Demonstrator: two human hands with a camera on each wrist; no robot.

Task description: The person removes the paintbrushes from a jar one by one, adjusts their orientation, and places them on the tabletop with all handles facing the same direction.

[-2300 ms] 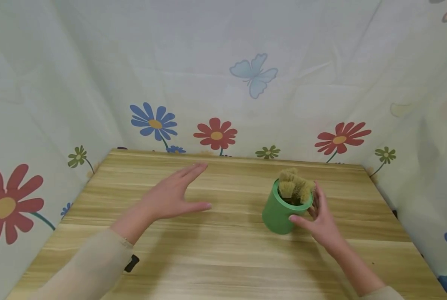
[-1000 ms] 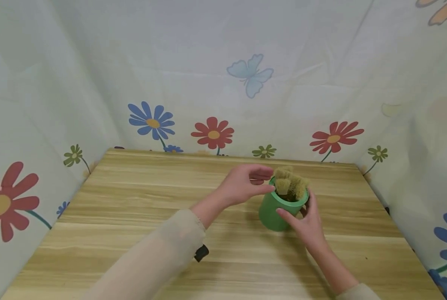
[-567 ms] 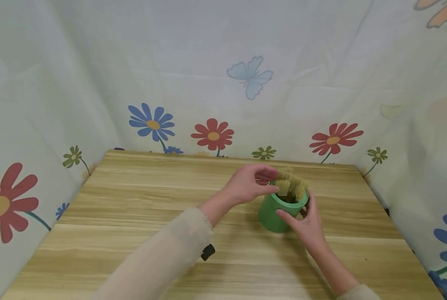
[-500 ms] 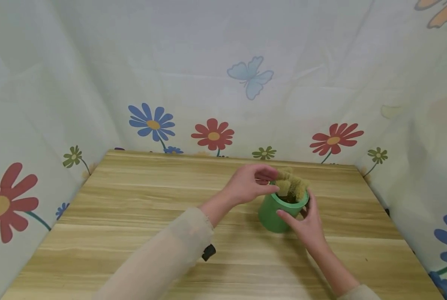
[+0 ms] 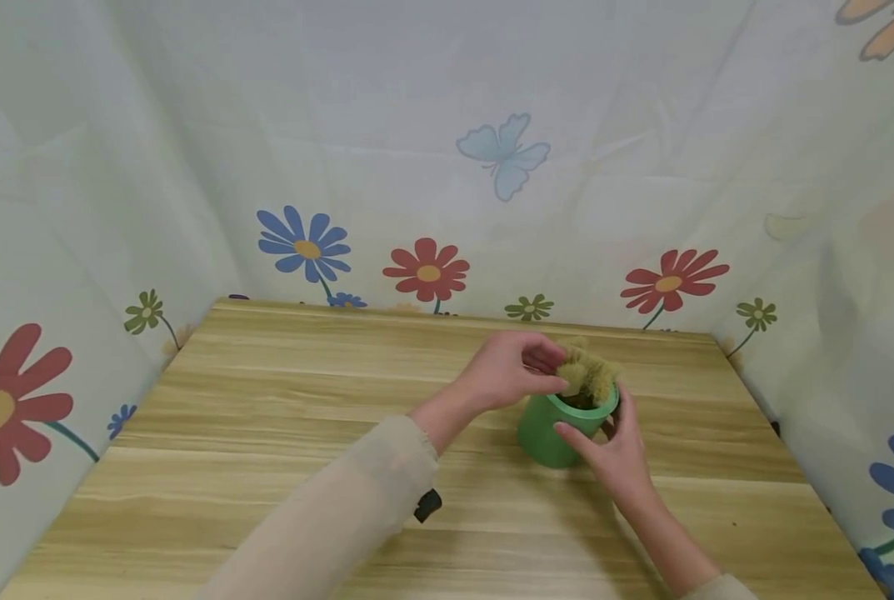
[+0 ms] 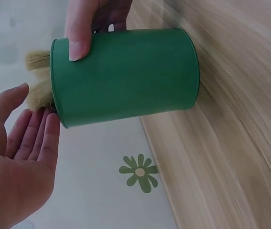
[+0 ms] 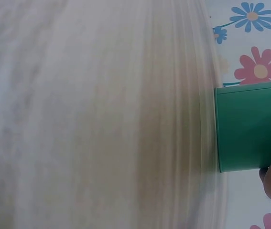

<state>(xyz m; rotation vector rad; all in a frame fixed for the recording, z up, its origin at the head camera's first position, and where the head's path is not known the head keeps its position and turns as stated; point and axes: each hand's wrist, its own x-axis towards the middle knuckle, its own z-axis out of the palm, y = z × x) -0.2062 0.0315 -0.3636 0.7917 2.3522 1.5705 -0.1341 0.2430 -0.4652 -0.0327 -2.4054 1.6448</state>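
Note:
A green cylindrical can (image 5: 547, 433) stands on the wooden table, right of centre. Several tan bristle tufts (image 5: 600, 379) stick up out of its mouth, over a dark interior. My right hand (image 5: 622, 458) grips the can from the right, its thumb on the near side below the rim. My left hand (image 5: 502, 371) is at the can's mouth, thumb and fingers on either side of one tuft. In the left wrist view, the left thumb (image 6: 11, 100) meets the tuft's edge and a gap shows between thumb and fingers. The right wrist view shows only the can's lower part (image 7: 250, 129) and a fingertip.
The wooden table (image 5: 304, 358) runs back to a pale curtain (image 5: 372, 125) printed with flowers and a butterfly. The curtain also hangs along both sides. A small black object (image 5: 427, 505) shows at the left sleeve.
My left hand has come from the left side across to the can's mouth, lately shifting slightly right against the tuft. My right hand has kept its grip on the can.

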